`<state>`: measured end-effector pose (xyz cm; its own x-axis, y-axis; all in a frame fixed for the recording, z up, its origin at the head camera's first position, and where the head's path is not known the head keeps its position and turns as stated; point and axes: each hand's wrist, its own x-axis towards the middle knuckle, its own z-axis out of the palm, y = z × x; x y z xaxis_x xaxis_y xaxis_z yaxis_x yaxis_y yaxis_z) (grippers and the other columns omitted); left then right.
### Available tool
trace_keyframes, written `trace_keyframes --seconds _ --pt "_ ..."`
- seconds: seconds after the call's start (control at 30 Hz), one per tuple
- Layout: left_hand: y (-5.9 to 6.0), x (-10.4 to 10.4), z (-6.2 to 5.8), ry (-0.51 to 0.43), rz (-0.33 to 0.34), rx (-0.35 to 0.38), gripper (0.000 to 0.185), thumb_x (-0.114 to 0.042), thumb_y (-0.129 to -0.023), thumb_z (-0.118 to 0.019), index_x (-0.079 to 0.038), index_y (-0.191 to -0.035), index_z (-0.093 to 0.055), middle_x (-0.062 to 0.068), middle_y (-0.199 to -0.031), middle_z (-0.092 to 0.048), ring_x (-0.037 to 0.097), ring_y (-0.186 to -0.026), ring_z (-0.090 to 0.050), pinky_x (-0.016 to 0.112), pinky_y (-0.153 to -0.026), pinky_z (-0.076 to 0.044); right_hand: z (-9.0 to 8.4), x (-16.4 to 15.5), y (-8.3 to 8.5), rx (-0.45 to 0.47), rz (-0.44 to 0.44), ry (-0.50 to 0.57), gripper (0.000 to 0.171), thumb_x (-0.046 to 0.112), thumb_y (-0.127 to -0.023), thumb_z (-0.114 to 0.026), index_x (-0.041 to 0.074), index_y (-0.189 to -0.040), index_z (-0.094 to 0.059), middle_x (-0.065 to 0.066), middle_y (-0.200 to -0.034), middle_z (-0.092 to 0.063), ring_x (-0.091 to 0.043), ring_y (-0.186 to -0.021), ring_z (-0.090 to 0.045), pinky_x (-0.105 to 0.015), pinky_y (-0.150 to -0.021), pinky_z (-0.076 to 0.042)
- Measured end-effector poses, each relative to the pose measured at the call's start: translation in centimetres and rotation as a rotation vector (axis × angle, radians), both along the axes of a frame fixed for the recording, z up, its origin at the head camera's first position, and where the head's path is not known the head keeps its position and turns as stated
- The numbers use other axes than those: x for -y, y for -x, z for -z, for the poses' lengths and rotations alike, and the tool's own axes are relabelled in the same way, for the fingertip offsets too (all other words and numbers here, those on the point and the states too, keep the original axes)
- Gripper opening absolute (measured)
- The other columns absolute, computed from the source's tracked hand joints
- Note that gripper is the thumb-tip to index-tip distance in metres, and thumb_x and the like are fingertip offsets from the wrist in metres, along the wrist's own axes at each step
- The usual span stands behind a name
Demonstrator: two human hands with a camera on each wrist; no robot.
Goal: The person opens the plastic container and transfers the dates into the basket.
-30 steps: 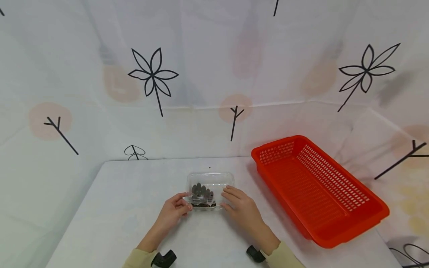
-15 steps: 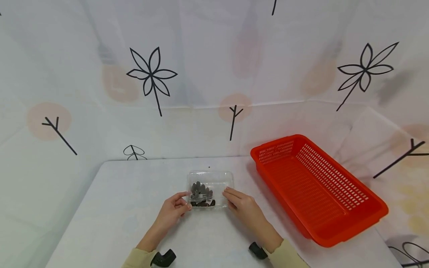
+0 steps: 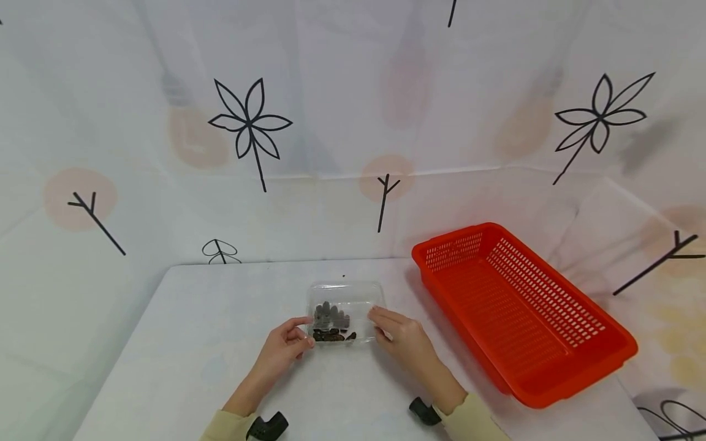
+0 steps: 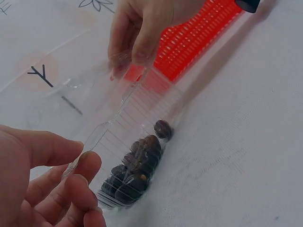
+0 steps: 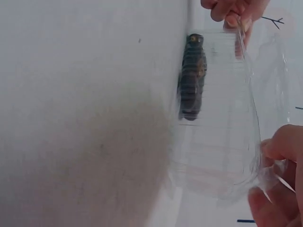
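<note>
I am pinching the near corners of the clear plastic clamshell box point(image 3: 344, 311): my left hand point(image 3: 284, 346) is gripping its left rim, my right hand point(image 3: 402, 340) its right rim. It is sitting mid-surface point(image 3: 193, 343), dark dates point(image 3: 331, 324) heaped inside. I am keeping both grips even and gentle, since the thin walls are flexing. Beyond lies the red basket point(image 3: 518, 306). No readable label.

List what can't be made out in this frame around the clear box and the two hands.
- What the dark pieces in the clear box are: too small in the head view, blurred in both wrist views.
- Whether the box's lid is latched: glare on the clear plastic hides the seam.
- Right hand: cut off by the right wrist view's edge.
- Left hand: cut off by the left wrist view's corner.
</note>
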<state>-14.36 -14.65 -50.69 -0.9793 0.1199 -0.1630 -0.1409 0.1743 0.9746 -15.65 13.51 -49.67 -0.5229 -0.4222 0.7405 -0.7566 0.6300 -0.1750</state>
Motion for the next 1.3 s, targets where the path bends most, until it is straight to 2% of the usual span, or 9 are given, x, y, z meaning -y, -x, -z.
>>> trace_keyframes --seconds 0.2,0.3,0.5,0.63,0.7,0.87,0.97,1.13,1.3 --pt "-0.1 -0.2 -0.3 0.014 0.015 0.001 0.044 0.000 -0.091 -0.067 0.002 -0.133 -0.056 0.004 -0.082 -0.065 0.016 -0.061 -0.047 0.030 -0.059 -0.042 -0.6 0.2 -0.1 0.011 0.004 0.101 0.041 -0.006 -0.067 -0.085 -0.001 -0.107 -0.075 -0.015 -0.111 -0.071 -0.029 -0.103 -0.068 -0.035 -0.087 -0.052" --pt "-0.1 -0.1 -0.5 0.001 0.026 -0.005 0.045 -0.001 -0.091 -0.068 0.002 -0.134 -0.056 0.004 -0.082 -0.065 0.016 -0.061 -0.047 0.030 -0.059 -0.042 -0.9 0.1 0.1 0.049 0.024 0.173 0.045 -0.006 -0.071 -0.084 -0.001 -0.113 -0.073 -0.015 -0.118 -0.069 -0.031 -0.110 -0.065 -0.033 -0.094 -0.048" --pt "-0.1 0.2 -0.2 -0.020 0.036 -0.012 0.046 -0.003 -0.090 -0.070 0.000 -0.135 -0.056 0.005 -0.081 -0.065 0.015 -0.061 -0.049 0.029 -0.059 -0.043 -1.0 0.2 0.2 0.169 0.138 0.258 0.061 -0.003 -0.075 -0.084 0.000 -0.132 -0.062 -0.014 -0.131 -0.063 -0.031 -0.117 -0.061 -0.039 -0.095 -0.047" --pt "-0.1 0.1 -0.1 -0.015 0.029 -0.010 0.046 -0.001 -0.091 -0.068 0.001 -0.135 -0.056 0.005 -0.082 -0.066 0.017 -0.065 -0.051 0.029 -0.061 -0.044 -0.5 0.1 0.3 0.212 0.180 0.289 0.066 0.000 -0.076 -0.085 -0.002 -0.136 -0.058 -0.016 -0.132 -0.062 -0.032 -0.118 -0.061 -0.043 -0.095 -0.047" --pt "-0.2 0.0 -0.5 -0.008 0.027 -0.010 0.045 0.001 -0.091 -0.067 0.002 -0.135 -0.055 0.006 -0.083 -0.066 0.018 -0.066 -0.053 0.030 -0.063 -0.045 -0.1 0.0 0.3 0.239 0.186 0.307 0.065 0.000 -0.077 -0.084 -0.004 -0.135 -0.057 -0.017 -0.130 -0.063 -0.032 -0.116 -0.063 -0.044 -0.093 -0.049" --pt "-1.2 -0.4 -2.6 -0.005 0.038 -0.034 0.043 0.003 -0.091 -0.065 0.007 -0.132 -0.054 0.009 -0.083 -0.067 0.025 -0.070 -0.057 0.032 -0.064 -0.048 0.9 0.0 0.4 0.353 0.206 0.347 0.061 0.000 -0.079 -0.083 -0.006 -0.134 -0.058 -0.021 -0.123 -0.065 -0.034 -0.107 -0.066 -0.045 -0.084 -0.054" --pt "-1.5 -0.4 -3.1 -0.015 0.048 -0.047 0.043 0.002 -0.091 -0.066 0.009 -0.132 -0.053 0.009 -0.083 -0.067 0.027 -0.072 -0.058 0.032 -0.064 -0.049 1.6 0.2 0.3 0.441 0.202 0.358 0.056 0.000 -0.081 -0.081 -0.007 -0.132 -0.059 -0.022 -0.124 -0.065 -0.035 -0.107 -0.066 -0.045 -0.083 -0.054" --pt "-0.8 -0.2 -1.8 0.001 0.043 -0.027 0.043 0.002 -0.091 -0.065 0.006 -0.132 -0.055 0.010 -0.084 -0.067 0.026 -0.073 -0.058 0.033 -0.066 -0.050 2.2 0.5 0.2 0.552 0.151 0.416 0.045 -0.003 -0.083 -0.078 -0.009 -0.125 -0.063 -0.023 -0.131 -0.060 -0.035 -0.112 -0.064 -0.043 -0.084 -0.053" --pt "0.0 0.2 0.0 0.055 0.023 -0.036 0.039 -0.004 -0.092 -0.068 0.000 -0.130 -0.059 0.005 -0.086 -0.064 0.021 -0.072 -0.056 0.032 -0.065 -0.048 1.9 0.6 0.2 0.584 0.150 0.442 0.040 -0.003 -0.085 -0.076 -0.009 -0.123 -0.065 -0.022 -0.132 -0.060 -0.036 -0.118 -0.061 -0.043 -0.084 -0.053"
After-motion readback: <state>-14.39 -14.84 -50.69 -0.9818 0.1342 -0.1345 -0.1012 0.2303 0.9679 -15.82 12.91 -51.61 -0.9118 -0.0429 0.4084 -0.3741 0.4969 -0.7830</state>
